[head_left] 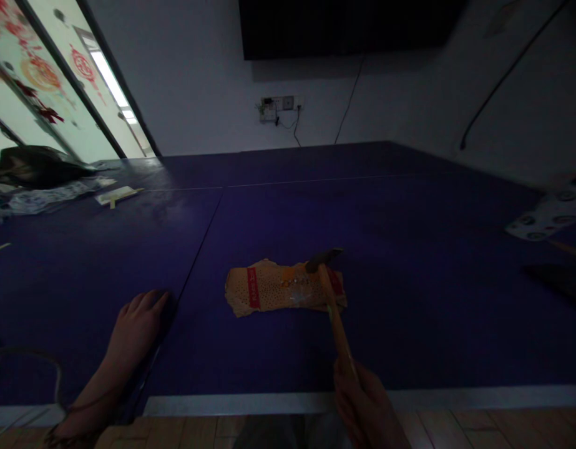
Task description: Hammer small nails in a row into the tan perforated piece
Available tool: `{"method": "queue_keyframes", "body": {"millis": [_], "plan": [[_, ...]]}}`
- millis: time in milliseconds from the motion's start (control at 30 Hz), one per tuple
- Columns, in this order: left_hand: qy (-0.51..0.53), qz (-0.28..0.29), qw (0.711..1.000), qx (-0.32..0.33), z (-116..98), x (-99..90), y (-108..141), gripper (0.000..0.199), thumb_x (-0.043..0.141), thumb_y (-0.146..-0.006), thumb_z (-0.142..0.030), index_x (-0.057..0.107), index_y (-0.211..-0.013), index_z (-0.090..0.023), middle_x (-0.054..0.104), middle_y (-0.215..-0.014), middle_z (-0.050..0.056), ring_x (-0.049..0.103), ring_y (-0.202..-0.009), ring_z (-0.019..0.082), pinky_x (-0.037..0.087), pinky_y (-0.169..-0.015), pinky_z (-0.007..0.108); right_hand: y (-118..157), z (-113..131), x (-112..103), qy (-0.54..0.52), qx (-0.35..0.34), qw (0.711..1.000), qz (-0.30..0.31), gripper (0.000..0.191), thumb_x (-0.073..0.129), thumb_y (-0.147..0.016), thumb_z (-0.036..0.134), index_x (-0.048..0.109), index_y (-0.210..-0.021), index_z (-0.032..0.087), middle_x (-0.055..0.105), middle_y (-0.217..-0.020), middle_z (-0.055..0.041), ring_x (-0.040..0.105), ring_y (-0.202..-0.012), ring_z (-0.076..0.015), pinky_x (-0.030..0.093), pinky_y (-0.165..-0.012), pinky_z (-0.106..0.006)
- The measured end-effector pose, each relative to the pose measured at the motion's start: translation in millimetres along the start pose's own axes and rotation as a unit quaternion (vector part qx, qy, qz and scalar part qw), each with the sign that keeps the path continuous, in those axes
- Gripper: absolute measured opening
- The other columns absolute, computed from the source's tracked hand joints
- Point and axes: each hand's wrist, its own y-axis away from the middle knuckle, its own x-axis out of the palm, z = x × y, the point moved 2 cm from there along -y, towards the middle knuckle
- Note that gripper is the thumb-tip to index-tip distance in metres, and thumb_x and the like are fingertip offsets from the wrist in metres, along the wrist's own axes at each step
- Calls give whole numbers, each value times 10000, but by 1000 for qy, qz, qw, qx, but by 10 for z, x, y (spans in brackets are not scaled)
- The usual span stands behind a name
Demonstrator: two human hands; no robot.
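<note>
My right hand [365, 402] is wrapped round the wooden handle of a hammer [334, 312] at the table's front edge. The dark hammer head overlaps the right part of a torn, flattened piece of cardboard [266, 292]; I cannot tell whether it touches. Many small dents or holes mark the cardboard, along with red printed strips. Near its middle lie small bits [294, 282], too small to name, beside a shiny clear patch. My left hand [136, 321] rests on the table to the left, fingers stretched out and holding nothing, apart from the cardboard.
The dark blue table [278, 218] has a seam left of the cardboard. A dark bag [37, 165] and a white item [117, 195] lie at the back left. Patterned cloth [545, 215] and a black object [556, 280] sit at the right. A cable [30, 353] loops near my left forearm.
</note>
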Motion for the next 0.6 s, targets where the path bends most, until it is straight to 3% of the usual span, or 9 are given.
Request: {"method": "queue_keyframes", "body": {"millis": [200, 400, 600], "plan": [[30, -3, 999, 14, 4, 8, -19, 406, 332, -771, -90, 563, -1100, -141, 554, -1104, 141, 476, -1033, 284, 387, -843, 381, 13, -1, 25, -18, 5, 1000, -15, 409, 646, -596, 511, 457, -770, 193, 366, -390, 114, 269, -269, -34, 173, -266, -147], [61, 20, 998, 15, 3, 43, -17, 424, 272, -793, -111, 548, -1114, -125, 563, -1054, 151, 503, -950, 278, 388, -808, 385, 47, 53, 76, -16, -3, 1000, -10, 402, 626, -609, 534, 444, -729, 196, 352, -384, 117, 220, -272, -16, 156, -267, -138], [86, 34, 996, -7, 27, 54, -71, 389, 263, -792, -125, 567, -1034, -101, 589, -966, 142, 539, -880, 240, 411, -807, 345, 50, 21, 58, -19, 1, 999, -51, 413, 638, -604, 509, 464, -792, 184, 384, -399, 108, 258, -276, -23, 161, -273, -139]]}}
